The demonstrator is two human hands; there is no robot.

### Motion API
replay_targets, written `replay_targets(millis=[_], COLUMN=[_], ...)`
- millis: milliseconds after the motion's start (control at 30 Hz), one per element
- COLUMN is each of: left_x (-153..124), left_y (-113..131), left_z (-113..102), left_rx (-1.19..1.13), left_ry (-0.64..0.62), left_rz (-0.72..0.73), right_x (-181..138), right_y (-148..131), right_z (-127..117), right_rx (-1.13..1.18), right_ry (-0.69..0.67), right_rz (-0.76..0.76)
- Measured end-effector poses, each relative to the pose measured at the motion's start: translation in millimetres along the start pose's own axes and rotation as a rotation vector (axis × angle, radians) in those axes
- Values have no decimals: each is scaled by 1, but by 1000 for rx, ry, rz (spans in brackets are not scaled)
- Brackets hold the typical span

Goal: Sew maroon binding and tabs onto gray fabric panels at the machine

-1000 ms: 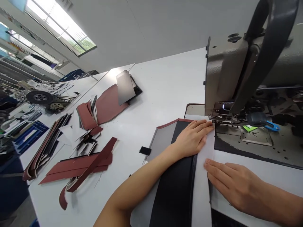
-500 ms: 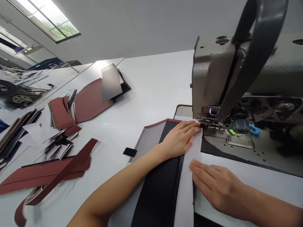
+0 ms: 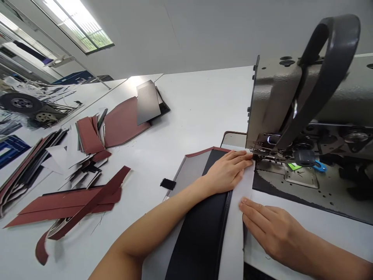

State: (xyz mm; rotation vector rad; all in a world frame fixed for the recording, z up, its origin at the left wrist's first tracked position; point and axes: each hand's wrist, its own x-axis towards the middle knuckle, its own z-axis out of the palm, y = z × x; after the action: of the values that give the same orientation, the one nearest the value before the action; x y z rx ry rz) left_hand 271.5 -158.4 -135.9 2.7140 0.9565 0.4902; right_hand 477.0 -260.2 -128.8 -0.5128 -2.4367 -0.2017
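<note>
Hardly anything shifts: your open left hand (image 3: 229, 172) lies nearest the presser foot (image 3: 256, 156), your open right hand (image 3: 272, 229) at the white strip (image 3: 234, 237) running back toward you.

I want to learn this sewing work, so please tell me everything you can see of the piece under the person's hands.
The piece lies flat on the white table. A leather-like black band runs between grey parts, a reddish-brown edge trims the far end, and a white strip lies along one side, reaching the sewing machine's presser foot. The left hand presses on it there; the right hand touches the strip's edge.
</note>
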Motion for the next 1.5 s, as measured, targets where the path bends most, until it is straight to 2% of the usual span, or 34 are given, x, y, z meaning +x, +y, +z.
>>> replay_targets(millis=[367,567,667,1033,1267,1367,1500], left_x=[-1,-24,-31,-1,20,17,-14], left_y=[-2,18,20,-4,-21,-14,13], left_z=[-2,-15,-17,-12,-10,-16,-23], left_rx=[29,-57,-71,7,19,1,-85], left_ry=[2,-31,-51,-87,-102,-95,-95], left_rz=[23,43,29,10,-1,-16,-3], right_x=[-3,-3,-4,-1,-1,-3,-8], right_y=[-2,-7,-7,20,30,20,-1], right_z=[6,6,6,14,16,11,4], right_rx=[12,14,18,-48,-120,-82,61], right_ry=[9,-42,-52,28,-14,-60,-90], right_rz=[5,41,35,105,165,135,69])
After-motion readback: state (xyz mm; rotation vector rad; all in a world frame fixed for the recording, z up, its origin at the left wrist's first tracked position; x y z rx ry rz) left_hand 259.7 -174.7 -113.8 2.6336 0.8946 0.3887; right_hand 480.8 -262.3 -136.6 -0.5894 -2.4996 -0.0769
